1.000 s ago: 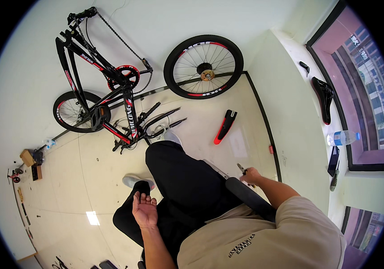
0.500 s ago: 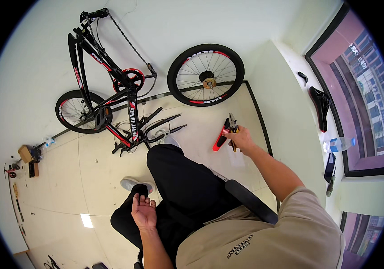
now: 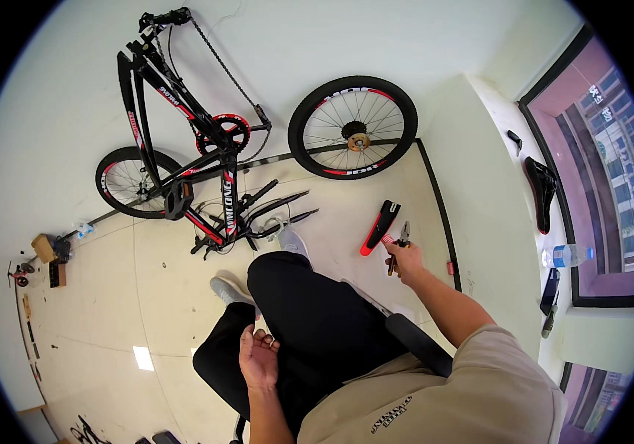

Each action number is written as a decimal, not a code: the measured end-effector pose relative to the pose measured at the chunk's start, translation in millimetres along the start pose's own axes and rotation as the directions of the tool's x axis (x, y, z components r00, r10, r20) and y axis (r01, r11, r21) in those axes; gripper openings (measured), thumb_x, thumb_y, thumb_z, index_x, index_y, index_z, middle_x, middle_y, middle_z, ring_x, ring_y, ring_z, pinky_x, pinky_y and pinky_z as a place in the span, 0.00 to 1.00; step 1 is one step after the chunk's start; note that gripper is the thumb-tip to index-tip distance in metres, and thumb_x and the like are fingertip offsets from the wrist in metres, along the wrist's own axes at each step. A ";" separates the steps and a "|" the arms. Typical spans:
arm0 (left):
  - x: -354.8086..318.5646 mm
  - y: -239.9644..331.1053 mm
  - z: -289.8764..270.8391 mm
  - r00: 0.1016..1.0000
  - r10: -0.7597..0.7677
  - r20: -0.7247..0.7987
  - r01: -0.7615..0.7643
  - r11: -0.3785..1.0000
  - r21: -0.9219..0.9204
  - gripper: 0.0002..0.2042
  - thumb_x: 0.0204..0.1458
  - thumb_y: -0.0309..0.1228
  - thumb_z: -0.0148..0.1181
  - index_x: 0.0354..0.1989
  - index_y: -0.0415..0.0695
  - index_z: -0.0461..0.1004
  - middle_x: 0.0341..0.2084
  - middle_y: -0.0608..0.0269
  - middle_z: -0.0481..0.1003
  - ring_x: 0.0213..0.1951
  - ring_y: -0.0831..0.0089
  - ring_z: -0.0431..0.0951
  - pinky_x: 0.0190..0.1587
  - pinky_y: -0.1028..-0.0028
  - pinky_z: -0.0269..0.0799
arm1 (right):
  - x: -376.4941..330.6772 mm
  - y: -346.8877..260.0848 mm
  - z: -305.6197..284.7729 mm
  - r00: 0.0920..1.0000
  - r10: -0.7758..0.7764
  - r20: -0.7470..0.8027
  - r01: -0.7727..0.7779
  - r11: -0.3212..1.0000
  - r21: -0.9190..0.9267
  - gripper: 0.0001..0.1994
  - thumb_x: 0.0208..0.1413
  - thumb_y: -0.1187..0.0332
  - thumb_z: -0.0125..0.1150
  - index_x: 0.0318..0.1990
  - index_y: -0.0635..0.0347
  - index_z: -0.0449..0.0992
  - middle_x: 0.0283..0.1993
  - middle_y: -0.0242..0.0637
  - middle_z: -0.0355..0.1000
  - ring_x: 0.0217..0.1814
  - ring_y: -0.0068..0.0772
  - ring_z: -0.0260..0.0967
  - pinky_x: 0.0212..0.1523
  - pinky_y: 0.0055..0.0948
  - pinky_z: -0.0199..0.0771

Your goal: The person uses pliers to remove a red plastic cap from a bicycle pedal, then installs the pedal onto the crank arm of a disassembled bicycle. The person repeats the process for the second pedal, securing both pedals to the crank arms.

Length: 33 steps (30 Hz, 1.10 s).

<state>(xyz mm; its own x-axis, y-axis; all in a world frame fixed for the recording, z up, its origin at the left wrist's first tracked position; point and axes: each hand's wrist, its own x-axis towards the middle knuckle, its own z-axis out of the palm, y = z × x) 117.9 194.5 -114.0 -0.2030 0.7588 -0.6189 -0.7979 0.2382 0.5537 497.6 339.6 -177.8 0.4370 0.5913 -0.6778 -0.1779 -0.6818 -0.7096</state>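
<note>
My right hand (image 3: 406, 262) is closed around a pair of pliers (image 3: 403, 235), its metal jaws pointing away from me and its dark, yellow-marked handles partly covered by my fingers. Just beyond it a long red-and-black piece (image 3: 380, 228) lies on the floor; its kind is not clear. A small red-and-white striped bit (image 3: 388, 239) shows between that piece and my fingers; I cannot tell which it belongs to. My left hand (image 3: 260, 359) hovers palm up near my left thigh, fingers loosely curled and apart, with nothing seen in it.
A black-and-red bicycle frame (image 3: 229, 194) leans at the far wall, beside a detached wheel (image 3: 352, 127). Loose black bicycle parts (image 3: 276, 211) lie before it. On the right ledge are a saddle (image 3: 541, 195) and a water bottle (image 3: 565, 256). A cardboard box (image 3: 44, 247) sits far left.
My right hand has drawn back toward me with the pliers, uncovering more of the red-and-black piece. My left hand's fingers have curled in more. The whole view has shifted slightly.
</note>
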 end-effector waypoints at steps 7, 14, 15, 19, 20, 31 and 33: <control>-0.3 67.4 19.8 0.902 0.423 0.081 -0.401 0.755 0.519 0.09 0.61 0.28 0.57 0.48 0.40 0.73 0.33 0.60 0.76 0.33 0.74 0.73 0.38 0.74 0.71 | 52.8 -9.6 40.8 0.993 -0.016 -0.120 0.017 1.000 0.006 0.18 0.49 0.60 0.74 0.34 0.62 0.71 0.29 0.36 0.72 0.24 0.29 0.75 0.15 0.28 0.62; 45.3 98.2 -21.8 0.607 0.794 -0.011 -0.275 0.223 0.935 0.11 0.60 0.27 0.56 0.47 0.33 0.73 0.38 0.58 0.75 0.41 0.72 0.73 0.47 0.74 0.69 | 164.9 -64.3 95.6 0.948 -0.119 -0.294 0.140 0.989 0.051 0.22 0.46 0.57 0.76 0.35 0.66 0.73 0.28 0.37 0.73 0.21 0.29 0.70 0.21 0.32 0.72; 50.3 89.5 -11.2 0.589 0.808 -0.002 -0.248 0.183 0.951 0.12 0.60 0.27 0.56 0.48 0.34 0.72 0.43 0.55 0.74 0.44 0.70 0.72 0.48 0.73 0.68 | 184.6 -72.2 102.6 0.938 -0.142 -0.315 0.164 0.986 0.043 0.21 0.46 0.57 0.75 0.35 0.66 0.73 0.28 0.37 0.73 0.21 0.30 0.71 0.21 0.32 0.71; 70.9 89.9 13.1 0.568 0.752 0.334 -0.232 -0.243 0.942 0.13 0.57 0.25 0.55 0.50 0.35 0.71 0.49 0.48 0.72 0.48 0.60 0.71 0.54 0.65 0.67 | 242.8 -101.6 116.6 0.913 -0.248 -0.325 0.240 0.969 -0.065 0.20 0.46 0.59 0.75 0.36 0.66 0.74 0.30 0.36 0.73 0.22 0.31 0.74 0.21 0.32 0.71; 75.1 91.2 13.0 0.552 0.735 0.394 -0.255 -0.301 0.919 0.14 0.57 0.25 0.55 0.51 0.35 0.70 0.50 0.48 0.71 0.50 0.58 0.71 0.55 0.63 0.67 | 247.2 -110.3 125.2 0.913 -0.255 -0.319 0.243 0.967 -0.078 0.20 0.46 0.59 0.75 0.36 0.65 0.74 0.30 0.36 0.73 0.22 0.32 0.75 0.21 0.31 0.71; 95.1 111.0 9.0 0.659 0.674 0.335 -0.234 -0.239 0.942 0.11 0.60 0.25 0.51 0.48 0.32 0.69 0.54 0.46 0.69 0.56 0.55 0.69 0.60 0.59 0.62 | 288.5 -132.5 161.2 0.894 -0.289 -0.343 0.266 0.957 -0.113 0.17 0.48 0.62 0.73 0.35 0.64 0.72 0.27 0.33 0.73 0.20 0.29 0.74 0.18 0.29 0.67; 93.1 109.6 13.1 0.666 0.675 0.316 -0.219 -0.228 0.949 0.11 0.60 0.25 0.52 0.47 0.32 0.69 0.53 0.45 0.69 0.56 0.55 0.69 0.61 0.59 0.62 | 276.4 -124.6 173.0 0.904 -0.278 -0.325 0.270 0.960 -0.071 0.16 0.49 0.65 0.72 0.34 0.66 0.72 0.27 0.37 0.73 0.19 0.31 0.73 0.18 0.30 0.69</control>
<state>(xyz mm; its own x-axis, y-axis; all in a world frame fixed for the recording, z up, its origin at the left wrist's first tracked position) 19.0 299.3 -103.6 -0.4945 0.8582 0.1376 0.7651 0.3547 0.5374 488.0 662.5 -310.0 0.7308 0.5842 -0.3531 0.0093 -0.5258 -0.8506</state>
